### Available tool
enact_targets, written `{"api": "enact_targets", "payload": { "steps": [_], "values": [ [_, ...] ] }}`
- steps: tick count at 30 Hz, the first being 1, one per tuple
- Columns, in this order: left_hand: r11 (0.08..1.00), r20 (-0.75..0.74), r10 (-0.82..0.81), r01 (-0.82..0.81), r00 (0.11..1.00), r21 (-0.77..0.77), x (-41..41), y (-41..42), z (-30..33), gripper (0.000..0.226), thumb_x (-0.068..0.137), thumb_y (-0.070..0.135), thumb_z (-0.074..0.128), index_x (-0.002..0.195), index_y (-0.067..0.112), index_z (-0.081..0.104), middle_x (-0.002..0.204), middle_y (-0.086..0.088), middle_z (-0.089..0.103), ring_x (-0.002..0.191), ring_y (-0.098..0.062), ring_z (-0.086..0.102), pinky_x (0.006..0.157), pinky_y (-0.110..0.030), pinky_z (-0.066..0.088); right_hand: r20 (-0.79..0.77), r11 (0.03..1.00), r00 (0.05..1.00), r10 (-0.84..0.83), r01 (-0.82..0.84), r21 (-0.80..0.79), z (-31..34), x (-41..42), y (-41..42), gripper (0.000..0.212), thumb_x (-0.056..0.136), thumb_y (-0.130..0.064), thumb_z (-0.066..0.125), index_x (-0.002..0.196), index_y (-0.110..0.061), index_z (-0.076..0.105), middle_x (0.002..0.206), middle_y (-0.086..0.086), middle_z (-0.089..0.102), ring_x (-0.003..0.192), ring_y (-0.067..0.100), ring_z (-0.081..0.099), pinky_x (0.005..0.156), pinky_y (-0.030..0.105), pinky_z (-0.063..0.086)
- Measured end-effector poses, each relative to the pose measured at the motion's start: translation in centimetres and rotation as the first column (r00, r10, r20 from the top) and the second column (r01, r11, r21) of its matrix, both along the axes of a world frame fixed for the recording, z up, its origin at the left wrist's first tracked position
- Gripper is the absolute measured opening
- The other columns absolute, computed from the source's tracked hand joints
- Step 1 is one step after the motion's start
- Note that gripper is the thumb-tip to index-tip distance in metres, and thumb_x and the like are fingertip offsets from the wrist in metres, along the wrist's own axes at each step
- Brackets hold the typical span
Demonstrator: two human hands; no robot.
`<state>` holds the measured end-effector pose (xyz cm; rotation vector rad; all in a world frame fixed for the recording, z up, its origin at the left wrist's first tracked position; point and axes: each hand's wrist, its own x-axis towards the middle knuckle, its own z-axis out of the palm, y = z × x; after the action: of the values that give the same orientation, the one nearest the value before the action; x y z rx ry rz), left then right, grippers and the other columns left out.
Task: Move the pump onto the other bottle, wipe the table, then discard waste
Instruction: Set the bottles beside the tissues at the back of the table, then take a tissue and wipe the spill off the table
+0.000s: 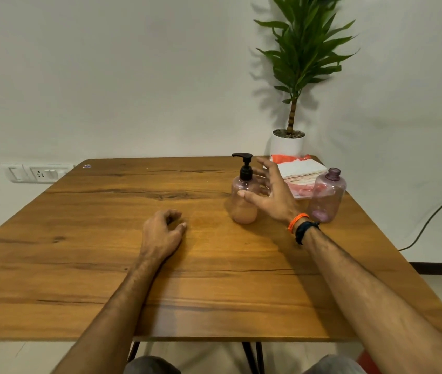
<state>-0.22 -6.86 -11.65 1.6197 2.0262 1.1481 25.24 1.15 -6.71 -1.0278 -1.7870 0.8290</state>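
A pink translucent bottle [242, 203] with a black pump [245, 166] on top stands on the wooden table [106, 252], partly filled with pale liquid. A second pink bottle [327, 195], open at the neck, stands to its right. My right hand [271, 193] hovers with spread fingers just right of the pump bottle, its thumb in front of the bottle; I cannot tell whether it touches. My left hand [161, 233] rests on the table left of the bottles with loosely curled fingers, holding nothing.
A stack of white and orange napkins [299, 171] lies behind the bottles at the table's far right corner. A potted plant [291, 141] stands behind the corner. A wall socket [39, 173] is at the left, a cable [430, 220] hangs at the right.
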Motion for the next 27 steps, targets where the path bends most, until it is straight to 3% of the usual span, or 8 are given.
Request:
{"api": "enact_targets", "payload": {
  "steps": [3, 6, 10, 14, 18, 20, 24, 27],
  "values": [
    [1.0, 0.097, -0.002, 0.0, 0.995, 0.022, 1.2, -0.3, 1.2, 0.032, 0.085, 0.023, 0.072, 0.116, 0.016, 0.068, 0.112, -0.001, 0.07, 0.103, -0.011, 0.064, 0.088, -0.02, 0.047, -0.031, 1.0, 0.999, -0.025, 0.025, 0.017, 1.7, 1.2, -0.4, 0.074, 0.077, -0.013, 0.078, 0.139, -0.02, 0.04, 0.132, -0.003, 0.057, 0.118, 0.012, 0.056, 0.09, 0.023, 0.05],
    [0.991, 0.197, 0.001, -0.028, 0.98, 0.133, 4.0, -1.2, 3.3, 0.019, 0.083, 0.025, 0.075, 0.1, 0.027, 0.068, 0.095, 0.011, 0.07, 0.087, -0.003, 0.067, 0.071, -0.015, 0.056, 0.013, 0.987, 0.989, -0.145, 0.144, 0.071, 3.6, 2.5, -0.7, 0.055, 0.077, -0.002, 0.072, 0.126, -0.019, 0.053, 0.114, -0.007, 0.066, 0.103, 0.005, 0.064, 0.088, 0.03, 0.057],
    [0.968, 0.292, -0.129, 0.057, 0.948, 0.243, 9.3, -2.3, 6.8, 0.01, 0.078, 0.023, 0.078, 0.083, 0.027, 0.071, 0.081, 0.014, 0.073, 0.068, 0.002, 0.069, 0.052, -0.008, 0.049, 0.001, 0.953, 0.964, -0.268, 0.264, 0.15, 6.2, 5.1, -1.0, 0.032, 0.079, 0.002, 0.065, 0.107, -0.014, 0.067, 0.095, -0.005, 0.073, 0.089, 0.005, 0.069, 0.085, 0.025, 0.057],
    [0.96, 0.4, -0.254, 0.178, 0.88, 0.218, 14.1, -1.5, 10.1, 0.013, 0.079, 0.016, 0.078, 0.088, 0.024, 0.072, 0.087, 0.01, 0.075, 0.08, -0.006, 0.072, 0.071, -0.023, 0.059, -0.014, 0.926, 0.938, -0.347, 0.345, 0.154, 8.7, 8.0, -0.8, 0.028, 0.078, 0.003, 0.065, 0.099, -0.014, 0.072, 0.087, -0.004, 0.074, 0.083, 0.005, 0.07, 0.077, 0.021, 0.058],
    [0.95, 0.566, -0.3, 0.293, 0.768, 0.106, 18.3, 1.8, 12.2, 0.018, 0.083, 0.007, 0.073, 0.095, 0.02, 0.07, 0.102, -0.001, 0.074, 0.1, -0.018, 0.07, 0.087, -0.034, 0.057, -0.004, 0.904, 0.908, -0.42, 0.418, 0.09, 10.2, 11.4, 0.2, 0.025, 0.078, 0.001, 0.069, 0.097, -0.015, 0.072, 0.085, -0.004, 0.074, 0.079, 0.004, 0.069, 0.074, 0.021, 0.058],
    [0.956, 0.561, -0.271, 0.288, 0.782, 0.06, 19.9, 4.0, 12.5, 0.024, 0.084, 0.007, 0.07, 0.105, 0.016, 0.07, 0.11, -0.004, 0.072, 0.103, -0.018, 0.068, 0.098, -0.04, 0.052, 0.005, 0.894, 0.895, -0.447, 0.446, 0.04, 10.6, 13.1, 1.1, 0.024, 0.077, 0.0, 0.07, 0.096, -0.015, 0.072, 0.086, -0.002, 0.075, 0.079, 0.004, 0.069, 0.072, 0.021, 0.058],
    [0.973, 0.554, -0.174, 0.229, 0.814, -0.032, 22.2, 8.8, 12.1, 0.032, 0.085, 0.001, 0.065, 0.116, 0.008, 0.064, 0.117, -0.011, 0.067, 0.105, -0.021, 0.063, 0.094, -0.038, 0.056, -0.02, 0.877, 0.883, -0.469, 0.463, -0.125, 10.1, 15.8, 3.4, 0.018, 0.08, 0.0, 0.068, 0.094, -0.01, 0.072, 0.093, 0.008, 0.074, 0.087, 0.02, 0.071, 0.075, 0.034, 0.061],
    [0.982, 0.516, -0.083, 0.16, 0.853, -0.105, 22.8, 11.8, 10.6, 0.036, 0.085, 0.003, 0.064, 0.121, 0.006, 0.06, 0.122, -0.012, 0.065, 0.107, -0.024, 0.061, 0.091, -0.038, 0.057, 0.038, 0.867, 0.883, -0.469, 0.468, -0.173, 9.0, 16.8, 5.2, 0.017, 0.08, 0.0, 0.066, 0.092, -0.01, 0.073, 0.096, 0.008, 0.073, 0.087, 0.02, 0.071, 0.066, 0.025, 0.06]
  ]
}}
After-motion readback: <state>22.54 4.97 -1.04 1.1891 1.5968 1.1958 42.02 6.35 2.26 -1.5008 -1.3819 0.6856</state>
